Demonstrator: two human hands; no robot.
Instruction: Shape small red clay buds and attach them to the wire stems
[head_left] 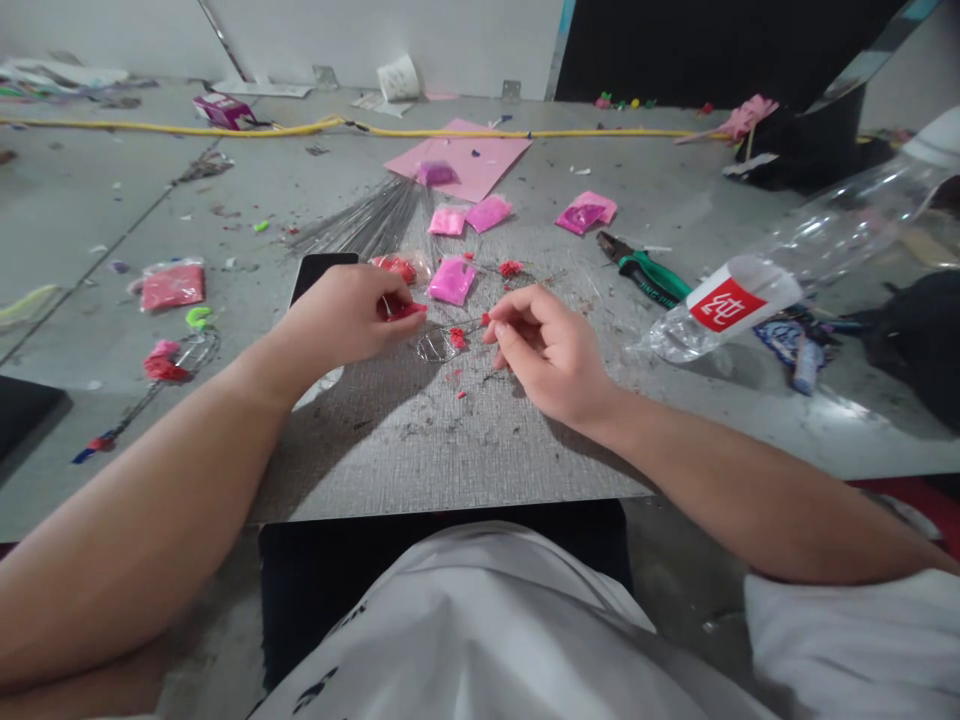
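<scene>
My left hand is closed, thumb and fingers pinching a small pinkish-red lump, perhaps soft clay. Facing it, my right hand pinches the end of a thin wire, where a tiny red bit shows at the fingertips. That wire runs left to a small bent wire frame carrying a red lump, low over the table between my hands. Just beyond lie a pink packet, an opened packet of red material and a red crumpled piece. A dark phone is partly hidden behind my left hand.
Green-handled pliers and a tilted clear plastic bottle lie right. A bundle of thin wires fans out behind. Left are a red packet and a wire piece with red lumps. A yellow cable crosses the back.
</scene>
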